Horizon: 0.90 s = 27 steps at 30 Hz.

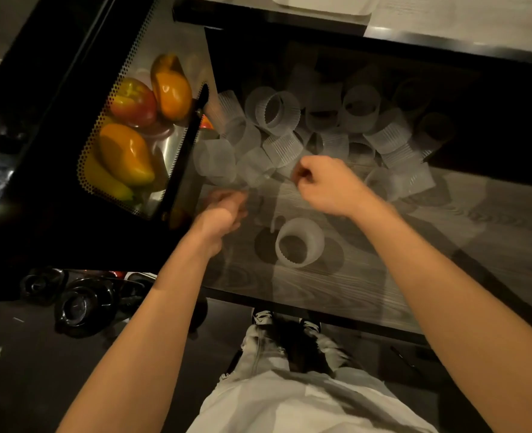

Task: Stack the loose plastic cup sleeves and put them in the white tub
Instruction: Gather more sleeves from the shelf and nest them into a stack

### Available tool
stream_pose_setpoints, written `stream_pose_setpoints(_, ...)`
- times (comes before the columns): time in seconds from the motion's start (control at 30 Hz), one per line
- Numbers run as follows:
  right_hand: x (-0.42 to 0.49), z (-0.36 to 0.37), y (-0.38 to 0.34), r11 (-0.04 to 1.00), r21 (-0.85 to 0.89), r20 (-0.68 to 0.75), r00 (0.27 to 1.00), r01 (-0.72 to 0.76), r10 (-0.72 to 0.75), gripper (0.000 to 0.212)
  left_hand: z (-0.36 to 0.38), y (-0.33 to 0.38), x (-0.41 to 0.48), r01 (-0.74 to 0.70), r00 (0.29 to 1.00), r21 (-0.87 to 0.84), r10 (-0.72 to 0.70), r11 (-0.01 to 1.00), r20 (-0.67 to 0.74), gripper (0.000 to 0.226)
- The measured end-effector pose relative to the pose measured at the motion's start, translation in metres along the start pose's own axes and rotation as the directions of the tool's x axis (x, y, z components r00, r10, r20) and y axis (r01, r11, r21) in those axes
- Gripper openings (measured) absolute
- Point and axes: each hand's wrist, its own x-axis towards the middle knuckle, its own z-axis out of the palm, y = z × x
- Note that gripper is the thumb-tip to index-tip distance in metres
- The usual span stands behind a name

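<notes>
Left hand point(224, 214): curled round blurred translucent ribbed plastic cup sleeves point(252, 179).
Right hand point(327, 185): fingers curled; grasp indeterminate.
Advice: align rims squarely before nesting.

Ribbed translucent plastic sleeves point(282, 150), matt wood-grain tabletop point(368, 276)

I am receiving a dim, warm-toned feed. Light from above is casting soft shadows around the lone sleeve point(299, 242) on the table point(414, 245). Motion blur is smearing the left hand point(224, 214). Wide-angle distortion is bending the edges, and glare is flaring far left.
</notes>
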Motion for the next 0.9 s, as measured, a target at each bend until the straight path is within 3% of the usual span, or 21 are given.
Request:
stream_pose_setpoints(0.07, 0.018, 0.012, -0.013, 0.996, 0.025, 0.047, 0.996, 0.081, -0.083, 0.013, -0.005, 0.002, 0.012, 0.006, 0.994, -0.042, -0.010, 0.999, -0.109, 0.030)
stream_pose_setpoints(0.17, 0.049, 0.031, -0.035, 0.989, -0.017, 0.142, 0.979, 0.148, -0.144, 0.037, -0.015, 0.004, 0.027, 0.013, 0.980, -0.090, -0.031, 0.996, -0.195, 0.039)
stream_pose_setpoints(0.3, 0.086, 0.043, -0.054, 0.989, -0.030, 0.226, 0.965, 0.142, -0.132, 0.064, -0.023, 0.004, 0.041, 0.063, 0.980, -0.186, -0.096, 0.981, -0.176, 0.010)
stream_pose_setpoints(0.43, 0.102, 0.052, -0.055, 0.992, -0.035, 0.265, 0.958, 0.121, -0.108, 0.084, -0.029, 0.000, 0.049, 0.048, 0.987, -0.212, -0.080, 0.976, -0.143, 0.042)
stream_pose_setpoints(0.63, 0.096, 0.060, -0.046, 0.989, 0.014, 0.230, 0.962, 0.146, -0.145, 0.079, -0.032, -0.005, 0.053, 0.025, 0.979, -0.099, -0.045, 0.995, -0.199, 0.034)
stream_pose_setpoints(0.77, 0.086, 0.060, -0.043, 0.973, 0.108, 0.182, 0.958, 0.205, -0.222, 0.065, -0.024, 0.002, 0.035, -0.011, 0.948, -0.138, -0.034, 0.990, -0.316, 0.031)
stream_pose_setpoints(0.9, 0.072, 0.046, -0.043, 0.943, 0.240, 0.061, 0.966, 0.230, -0.251, 0.061, -0.016, 0.005, 0.010, -0.198, 0.854, -0.011, 0.167, 0.980, -0.493, 0.025)
